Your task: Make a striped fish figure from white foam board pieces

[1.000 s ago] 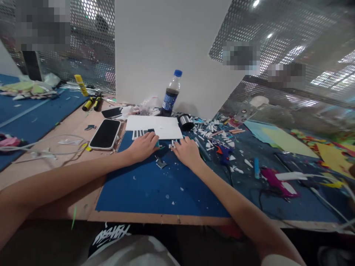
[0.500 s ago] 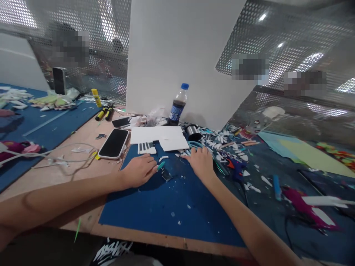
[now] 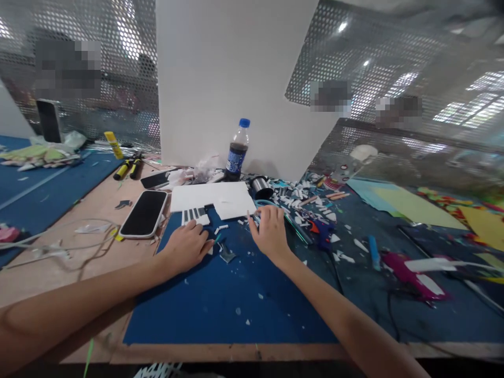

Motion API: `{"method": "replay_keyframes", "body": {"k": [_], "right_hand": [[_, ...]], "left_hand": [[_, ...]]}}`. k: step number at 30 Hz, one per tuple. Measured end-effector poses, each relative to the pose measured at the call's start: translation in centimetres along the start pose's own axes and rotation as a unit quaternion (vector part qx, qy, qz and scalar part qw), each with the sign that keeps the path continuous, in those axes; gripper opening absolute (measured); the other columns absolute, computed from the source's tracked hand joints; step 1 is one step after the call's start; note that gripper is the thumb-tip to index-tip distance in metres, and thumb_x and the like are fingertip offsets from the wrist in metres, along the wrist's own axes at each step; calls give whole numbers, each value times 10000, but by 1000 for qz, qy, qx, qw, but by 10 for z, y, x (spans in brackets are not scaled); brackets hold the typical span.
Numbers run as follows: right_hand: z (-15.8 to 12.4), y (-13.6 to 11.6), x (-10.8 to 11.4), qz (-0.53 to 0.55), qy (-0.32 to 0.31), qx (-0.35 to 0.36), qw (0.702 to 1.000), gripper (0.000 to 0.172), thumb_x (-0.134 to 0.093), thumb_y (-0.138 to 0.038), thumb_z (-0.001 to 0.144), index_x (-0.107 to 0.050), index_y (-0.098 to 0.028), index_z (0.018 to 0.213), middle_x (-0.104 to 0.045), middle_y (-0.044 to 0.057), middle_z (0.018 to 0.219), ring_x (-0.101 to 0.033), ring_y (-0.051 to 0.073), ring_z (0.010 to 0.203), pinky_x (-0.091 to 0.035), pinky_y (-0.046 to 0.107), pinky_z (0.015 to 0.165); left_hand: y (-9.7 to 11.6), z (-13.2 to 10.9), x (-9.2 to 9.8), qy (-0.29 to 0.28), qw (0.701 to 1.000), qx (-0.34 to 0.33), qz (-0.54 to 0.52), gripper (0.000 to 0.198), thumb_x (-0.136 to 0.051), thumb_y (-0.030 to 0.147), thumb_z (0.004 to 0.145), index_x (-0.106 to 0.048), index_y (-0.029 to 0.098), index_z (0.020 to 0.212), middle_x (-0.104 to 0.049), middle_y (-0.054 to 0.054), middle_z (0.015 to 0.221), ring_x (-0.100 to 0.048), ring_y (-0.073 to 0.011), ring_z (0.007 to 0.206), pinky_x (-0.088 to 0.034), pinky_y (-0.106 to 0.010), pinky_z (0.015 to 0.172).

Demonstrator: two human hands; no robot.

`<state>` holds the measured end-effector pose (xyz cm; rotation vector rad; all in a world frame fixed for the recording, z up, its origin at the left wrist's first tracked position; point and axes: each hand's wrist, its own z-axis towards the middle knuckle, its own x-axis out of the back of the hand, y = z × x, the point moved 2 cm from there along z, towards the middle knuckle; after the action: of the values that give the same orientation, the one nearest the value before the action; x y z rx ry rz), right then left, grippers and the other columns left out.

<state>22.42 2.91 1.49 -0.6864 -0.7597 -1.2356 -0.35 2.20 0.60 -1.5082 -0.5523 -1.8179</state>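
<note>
My left hand (image 3: 188,244) rests low on the blue mat (image 3: 236,315). A narrow teal piece (image 3: 217,238) sticks out from between its thumb and fingers; the rest of it is hidden. Just beyond the fingertips lies a small white piece with dark stripes (image 3: 196,215). My right hand (image 3: 270,233) is near the right corner of a white foam sheet (image 3: 234,199), thumb and forefinger apart with nothing visible between them. Between the hands lie small white offcuts (image 3: 221,227) and a crumpled dark scrap (image 3: 227,254).
A cola bottle (image 3: 237,152) and a wire spool (image 3: 261,187) stand behind the sheet. White scraps, a blue glue gun (image 3: 323,233) and a magenta tool (image 3: 413,275) lie to the right. On the left are a phone (image 3: 144,214), cables and yellow-handled pliers (image 3: 128,167).
The view has turned to the right. My right hand has lifted slightly and its thumb has spread from the forefinger. The left hand has stayed beside the striped piece and the teal piece.
</note>
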Motion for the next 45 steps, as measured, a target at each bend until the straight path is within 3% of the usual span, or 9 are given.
{"method": "replay_keyframes", "body": {"k": [8,14,20,27,30,33,34,40,45], "right_hand": [[76,45,-28,-25,-18,-206,978,762,-625,-531,753,-386,12,1232,-462,318,1183,-437,402,1134,-390,470,876],[106,57,-43,-48,-91,-258,961,691,-695,-510,704,-509,-27,1161,-513,308,1165,-489,396,1106,-418,454,834],[114,69,-43,-28,-127,-211,969,598,-755,-408,677,-563,-127,1169,-548,210,1222,-436,371,1196,-376,487,910],[123,75,-24,81,-122,-204,968,354,-732,-331,679,-665,-72,909,-645,192,980,-575,317,1011,-427,374,834],[132,70,-2,178,-125,-203,955,434,-747,-493,622,-660,-98,779,-646,103,759,-616,279,844,-449,334,722],[138,55,14,308,-143,-195,920,514,-694,-609,621,-656,-120,773,-632,54,694,-615,208,715,-462,300,640],[139,47,17,352,-150,-191,904,522,-692,-617,617,-657,-126,790,-640,51,706,-617,190,701,-472,293,635],[138,10,22,526,-185,-177,811,524,-758,-593,531,-666,-147,788,-687,96,825,-655,207,809,-537,327,752],[136,2,28,624,-201,-208,726,520,-764,-552,556,-692,-154,881,-704,121,909,-652,266,936,-549,398,844]], "left_hand": [[0,-2,1,97,995,-25,0,359,-393,336,952,-614,117,773,-601,-114,734,-578,-259,760,-493,-369,669],[-3,-2,4,128,991,-43,17,360,-370,322,959,-608,120,778,-598,-113,737,-567,-250,750,-482,-360,658],[-9,9,8,152,987,-45,27,357,-374,304,952,-613,120,762,-605,-112,720,-563,-243,751,-465,-340,652],[-22,52,66,211,973,32,-87,331,-368,303,941,-548,153,708,-570,-84,682,-537,-217,739,-441,-333,678],[-33,81,77,230,927,121,-269,194,-450,328,907,-544,159,893,-591,-92,880,-533,-242,911,-442,-396,819],[-41,110,59,169,789,154,-570,528,-693,398,753,-456,141,1149,-495,-174,1223,-466,-324,1161,-397,-480,953],[-41,118,50,149,768,140,-607,616,-711,416,738,-422,137,1204,-479,-195,1260,-443,-346,1209,-397,-492,965],[-33,135,2,84,693,56,-714,949,-803,328,648,-234,200,1397,-357,-235,1428,-330,-406,1338,-399,-547,988],[-21,135,-2,66,645,-4,-762,749,-769,244,684,-367,200,1315,-534,-162,1267,-525,-299,1184,-456,-437,940]]}}
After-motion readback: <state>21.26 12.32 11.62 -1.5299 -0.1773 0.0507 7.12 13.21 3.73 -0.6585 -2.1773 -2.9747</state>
